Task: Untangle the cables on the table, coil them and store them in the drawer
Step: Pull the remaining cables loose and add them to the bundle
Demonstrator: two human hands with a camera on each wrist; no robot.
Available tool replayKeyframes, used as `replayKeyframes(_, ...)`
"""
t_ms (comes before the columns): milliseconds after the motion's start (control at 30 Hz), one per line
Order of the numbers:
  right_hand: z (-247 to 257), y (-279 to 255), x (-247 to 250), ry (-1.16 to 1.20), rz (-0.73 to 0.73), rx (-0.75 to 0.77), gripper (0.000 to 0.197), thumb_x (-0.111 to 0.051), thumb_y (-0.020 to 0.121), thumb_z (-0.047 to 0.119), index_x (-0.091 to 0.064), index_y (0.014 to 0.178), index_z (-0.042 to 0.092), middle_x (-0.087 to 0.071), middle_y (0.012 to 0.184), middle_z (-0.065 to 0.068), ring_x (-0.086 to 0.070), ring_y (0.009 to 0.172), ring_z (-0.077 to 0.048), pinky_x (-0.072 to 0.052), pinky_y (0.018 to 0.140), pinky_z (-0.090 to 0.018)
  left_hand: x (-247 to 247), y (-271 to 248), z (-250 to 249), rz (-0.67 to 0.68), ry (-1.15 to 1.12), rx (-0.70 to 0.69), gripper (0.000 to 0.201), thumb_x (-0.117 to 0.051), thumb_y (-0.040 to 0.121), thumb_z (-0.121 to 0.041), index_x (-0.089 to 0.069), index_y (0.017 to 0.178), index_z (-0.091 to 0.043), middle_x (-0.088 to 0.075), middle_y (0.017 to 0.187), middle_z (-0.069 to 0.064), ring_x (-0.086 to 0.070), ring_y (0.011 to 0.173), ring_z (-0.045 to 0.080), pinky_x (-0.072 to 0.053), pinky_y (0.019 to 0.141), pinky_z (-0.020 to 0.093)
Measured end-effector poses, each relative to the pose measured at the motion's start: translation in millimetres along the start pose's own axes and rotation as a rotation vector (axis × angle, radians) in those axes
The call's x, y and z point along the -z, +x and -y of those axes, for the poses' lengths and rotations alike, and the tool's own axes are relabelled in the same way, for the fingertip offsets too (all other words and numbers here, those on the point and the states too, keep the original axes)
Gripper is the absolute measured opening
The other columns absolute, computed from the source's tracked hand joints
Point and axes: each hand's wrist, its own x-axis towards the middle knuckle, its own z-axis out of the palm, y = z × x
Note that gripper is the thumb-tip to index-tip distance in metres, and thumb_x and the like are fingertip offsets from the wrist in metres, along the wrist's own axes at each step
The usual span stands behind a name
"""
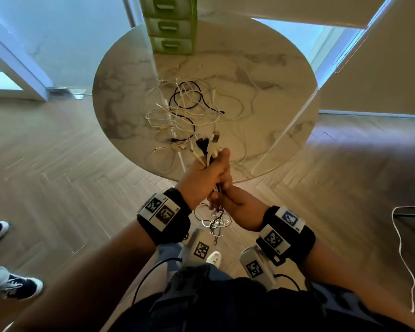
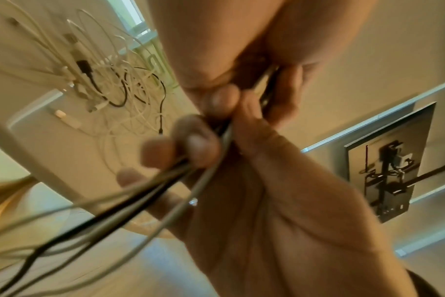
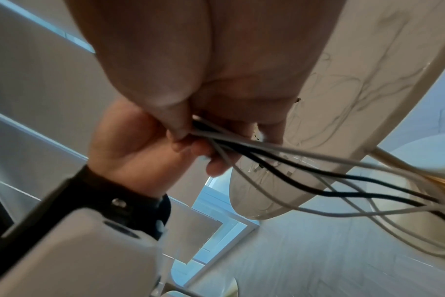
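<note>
Over the near edge of the round marble table (image 1: 273, 80) my left hand (image 1: 206, 173) grips a bundle of white and black cables (image 1: 212, 144), with the plug ends sticking out above the fist. Just below it, my right hand (image 1: 233, 200) grips the same bundle. The loose lengths (image 1: 216, 224) hang in loops under both hands. In the left wrist view the bundle (image 2: 140, 201) runs through the right hand's fingers (image 2: 201, 144). The right wrist view shows the left hand (image 3: 125, 148) and the strands (image 3: 292, 166) trailing away. A tangle of cables (image 1: 189, 109) lies on the table. The green drawer unit (image 1: 170, 25) stands at the far edge, its drawers closed.
Another person's shoes (image 1: 22, 286) stand on the wooden floor at the left. A white cord (image 1: 403, 248) trails across the floor at the right beside a dark object (image 1: 412, 216). Clear table legs (image 1: 285, 130) descend under the top.
</note>
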Motion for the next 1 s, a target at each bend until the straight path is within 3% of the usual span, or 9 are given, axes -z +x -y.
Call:
replayKeyframes(100, -10.2, -1.2, -2.7, -0.066, 0.061, 0.037, 0.011, -0.040, 0.098, 0.012, -0.048, 0.091, 0.016, -0.052, 0.087, 0.000, -0.049, 0.079, -0.005, -0.044, 0.080, -0.024, -3.1, -2.4, -5.7, 0.026, -0.129, -0.066, 0.045, -0.041, 0.092, -0.043, -0.031, 0.054, -0.021, -0.025, 0.046, -0.006, -0.022, 0.042, 0.010, -0.016, 0.049, 0.034)
replayKeyframes(233, -68.8, -9.8, -17.5, -0.333, 0.186, -0.204, 0.014, -0.041, 0.096, 0.019, -0.042, 0.083, 0.023, -0.049, 0.081, 0.001, -0.046, 0.079, -0.017, -0.038, 0.075, -0.032, 12.7, -6.9, -37.5, 0.061, -0.319, -0.129, 0.042, -0.037, 0.092, -0.038, -0.036, 0.052, -0.024, -0.030, 0.043, -0.011, -0.021, 0.036, 0.005, -0.019, 0.037, 0.017)
replayKeyframes(333, -110.8, -25.1, -22.5, -0.369, 0.174, -0.410, 0.020, -0.043, 0.095, 0.022, -0.042, 0.078, 0.033, -0.054, 0.083, 0.003, -0.054, 0.087, -0.023, -0.042, 0.080, -0.036, 28.4, -12.4, -65.9, 0.056, -0.330, -0.221, 0.043, -0.037, 0.092, -0.033, -0.037, 0.050, -0.025, -0.029, 0.042, -0.010, -0.019, 0.034, 0.005, -0.015, 0.036, 0.015)
replayKeyframes(400, -113.8, -28.6, -23.0, -0.448, 0.136, -0.465, 0.004, -0.049, 0.092, 0.027, -0.048, 0.088, 0.028, -0.057, 0.093, 0.000, -0.057, 0.096, -0.025, -0.042, 0.083, -0.033, 33.3, -15.1, -71.9, 0.035, -0.285, -0.256, 0.042, -0.044, 0.091, -0.030, -0.038, 0.049, -0.025, -0.028, 0.042, -0.010, -0.019, 0.034, 0.005, -0.015, 0.036, 0.015)
replayKeyframes(567, -46.6, -12.6, -9.2, -0.183, -0.071, -0.192, 0.075, -0.070, 0.079, 0.039, -0.030, 0.139, 0.021, -0.043, 0.134, 0.011, -0.040, 0.124, -0.003, -0.031, 0.102, -0.018, 13.5, -24.5, -47.6, 0.015, -0.090, -0.175, 0.022, -0.064, 0.084, -0.021, -0.052, 0.066, -0.015, -0.029, 0.040, -0.001, -0.022, 0.032, 0.017, -0.026, 0.035, 0.012)
replayKeyframes(633, -12.8, -9.5, -9.1, -0.125, -0.075, -0.041, 0.065, -0.070, 0.080, 0.033, -0.037, 0.134, 0.020, -0.047, 0.123, 0.020, -0.040, 0.110, 0.013, -0.029, 0.094, -0.003, -6.3, -30.4, -31.8, -0.020, -0.024, -0.075, 0.016, -0.061, 0.090, -0.013, -0.060, 0.075, -0.008, -0.035, 0.037, -0.003, -0.033, 0.031, 0.015, -0.031, 0.040, 0.007)
replayKeyframes(733, -0.4, -7.7, -24.6, -0.189, 0.004, 0.018, 0.019, -0.052, 0.093, 0.017, -0.060, 0.105, 0.005, -0.060, 0.096, 0.011, -0.049, 0.081, 0.014, -0.037, 0.076, -0.005, -21.3, -30.6, -20.6, -0.002, -0.069, -0.010, 0.037, -0.065, 0.083, -0.031, -0.053, 0.048, -0.026, -0.030, 0.037, -0.012, -0.026, 0.034, 0.002, -0.024, 0.040, 0.017)
replayKeyframes(867, -43.5, -12.6, -47.2, -0.270, 0.055, -0.138, 0.021, -0.035, 0.099, 0.021, -0.039, 0.081, 0.032, -0.045, 0.073, 0.017, -0.047, 0.062, 0.012, -0.035, 0.062, -0.006, -16.8, -27.7, -31.9, 0.050, -0.242, -0.075, 0.040, -0.052, 0.091, -0.025, -0.044, 0.052, -0.027, -0.027, 0.039, -0.011, -0.021, 0.034, 0.002, -0.017, 0.036, 0.015)
replayKeyframes(1000, -100.0, -26.9, -58.3, -0.411, 0.119, -0.342, 0.004, -0.044, 0.094, 0.020, -0.049, 0.094, 0.019, -0.053, 0.090, 0.002, -0.048, 0.075, 0.001, -0.045, 0.083, -0.026, -13.7, -32.8, -22.3, 0.140, -0.190, -0.094, 0.032, -0.051, 0.086, -0.029, -0.044, 0.055, -0.027, -0.028, 0.041, -0.012, -0.021, 0.035, 0.003, -0.019, 0.037, 0.015)
